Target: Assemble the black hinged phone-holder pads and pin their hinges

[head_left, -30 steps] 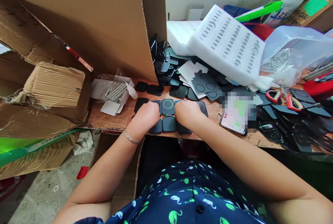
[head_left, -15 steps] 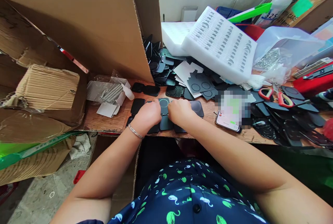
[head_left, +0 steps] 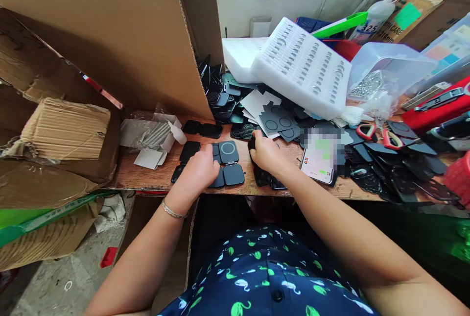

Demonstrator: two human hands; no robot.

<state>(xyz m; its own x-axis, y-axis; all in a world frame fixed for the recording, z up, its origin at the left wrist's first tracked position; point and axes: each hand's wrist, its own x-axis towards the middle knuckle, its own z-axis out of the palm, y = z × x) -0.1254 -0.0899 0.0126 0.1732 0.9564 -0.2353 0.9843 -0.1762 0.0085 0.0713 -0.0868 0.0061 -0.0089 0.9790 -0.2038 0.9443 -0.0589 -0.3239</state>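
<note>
Resting over dark hinged panels, left hand is curled, grip hidden. Ringed black unit lies open on the desk between hands. Bent-fingered right hand touches a dark panel; pinch cannot be told.

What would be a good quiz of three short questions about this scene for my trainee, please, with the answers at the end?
1. What marks the fully visible upper dark square between the left hand and the right hand? A) a ring; B) a cross; C) a star.
2. True or false: the phone lies to the right of both hands.
3. On which wrist is the bracelet?
Key: 1. A; 2. true; 3. left.
</note>
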